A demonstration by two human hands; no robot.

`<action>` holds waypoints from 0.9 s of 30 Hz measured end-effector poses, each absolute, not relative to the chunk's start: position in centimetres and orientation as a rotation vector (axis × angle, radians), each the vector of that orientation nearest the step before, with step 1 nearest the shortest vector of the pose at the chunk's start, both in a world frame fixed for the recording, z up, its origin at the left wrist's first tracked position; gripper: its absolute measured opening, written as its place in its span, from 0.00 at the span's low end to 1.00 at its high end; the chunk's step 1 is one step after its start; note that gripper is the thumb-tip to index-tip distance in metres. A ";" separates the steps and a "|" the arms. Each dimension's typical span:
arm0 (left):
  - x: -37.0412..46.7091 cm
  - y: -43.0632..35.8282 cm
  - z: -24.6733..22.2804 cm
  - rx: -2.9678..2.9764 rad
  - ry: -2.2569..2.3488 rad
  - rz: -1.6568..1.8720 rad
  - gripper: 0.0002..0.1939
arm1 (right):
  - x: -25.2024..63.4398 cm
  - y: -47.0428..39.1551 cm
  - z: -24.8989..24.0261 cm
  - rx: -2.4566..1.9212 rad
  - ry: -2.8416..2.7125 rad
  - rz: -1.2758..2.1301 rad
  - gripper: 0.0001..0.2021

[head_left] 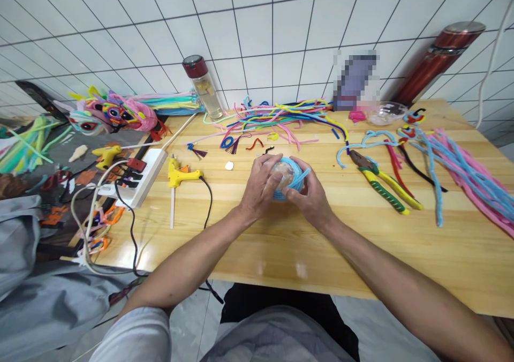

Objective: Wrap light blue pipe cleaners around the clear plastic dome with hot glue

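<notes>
Between both hands, above the middle of the wooden table, is a clear round shell wrapped with blue pipe cleaner point(295, 166). My left hand point(259, 185) curls around its left side, with the thumb pressed on the clear part. On the right, my right hand point(312, 196) grips the blue windings between thumb and fingers. A loose blue end sticks out toward the right fingers. The underside of the shell is hidden.
Pliers point(379, 182) lie right of my hands, beside pink and blue pipe cleaners point(474, 174). A yellow glue gun point(180, 174) and a power strip point(144, 177) are at left. Behind stand a glass bottle point(206, 91) and a red thermos point(437, 62). A person's grey clothing point(44, 308) shows lower left.
</notes>
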State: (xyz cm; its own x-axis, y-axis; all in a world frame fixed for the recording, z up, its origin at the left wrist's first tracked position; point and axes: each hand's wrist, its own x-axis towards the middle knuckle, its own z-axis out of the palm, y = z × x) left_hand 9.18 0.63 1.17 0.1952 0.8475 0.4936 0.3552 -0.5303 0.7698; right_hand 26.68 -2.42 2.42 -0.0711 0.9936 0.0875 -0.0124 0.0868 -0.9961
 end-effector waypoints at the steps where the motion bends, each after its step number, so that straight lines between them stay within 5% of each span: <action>1: 9.2 0.7 1.0 2.003 1.112 1.301 0.32 | 26.8 -2.3 2.3 -1.103 -1.298 1.202 0.45; 16: 9.1 1.0 0.1 2.115 1.042 1.235 0.39 | 27.3 -1.7 2.5 -1.173 -1.356 1.168 0.47; 27: 8.7 1.0 0.9 2.015 1.012 1.121 0.30 | 28.1 -0.9 1.9 -1.146 -1.410 1.181 0.44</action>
